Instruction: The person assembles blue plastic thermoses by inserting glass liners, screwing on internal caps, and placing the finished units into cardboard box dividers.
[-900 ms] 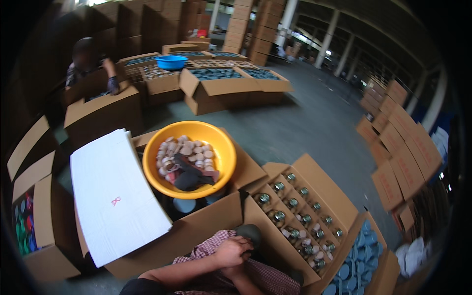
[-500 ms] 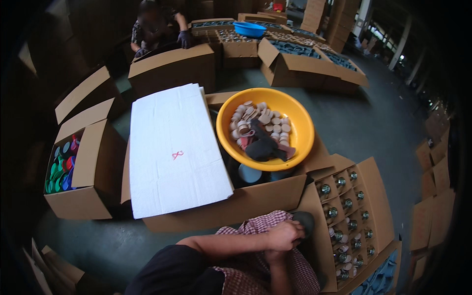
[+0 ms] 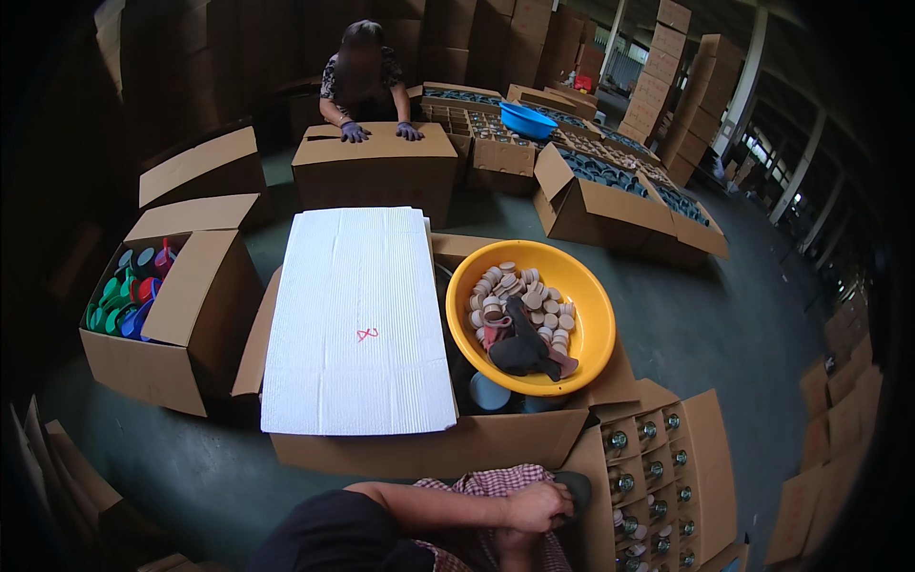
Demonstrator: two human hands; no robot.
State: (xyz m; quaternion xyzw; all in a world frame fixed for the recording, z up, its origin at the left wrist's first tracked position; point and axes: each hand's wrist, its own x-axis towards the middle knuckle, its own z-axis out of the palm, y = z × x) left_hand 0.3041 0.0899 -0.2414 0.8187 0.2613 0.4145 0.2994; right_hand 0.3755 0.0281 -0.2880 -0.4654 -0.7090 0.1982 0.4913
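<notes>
My left hand (image 3: 538, 505) lies closed over my right wrist, fingers curled; what they grip, if anything, is hidden. My right hand is mostly covered by it, and only the right forearm (image 3: 518, 545) shows below. Both rest on a red-and-white checked cloth (image 3: 486, 484) over my lap, beside a dark grey rounded thing (image 3: 575, 488). In front stands a carton (image 3: 419, 456), partly covered by white corrugated sheets (image 3: 357, 324) with a red mark. A yellow basin (image 3: 602, 329) on it holds round pale caps (image 3: 536, 300) and dark gloves (image 3: 524, 348).
To my right, a divided carton (image 3: 701, 458) holds glass bottles. A carton (image 3: 205, 315) of coloured lids stands left. Across from me, a gloved person (image 3: 367, 86) leans on a carton (image 3: 381, 176). Cartons of blue-grey pieces (image 3: 610, 176) and a blue basin (image 3: 527, 121) are behind.
My view has tilted upward, so things sit lower in the picture. The other person has lifted their head and now lays both gloved hands flat on the carton top. My hands stay together.
</notes>
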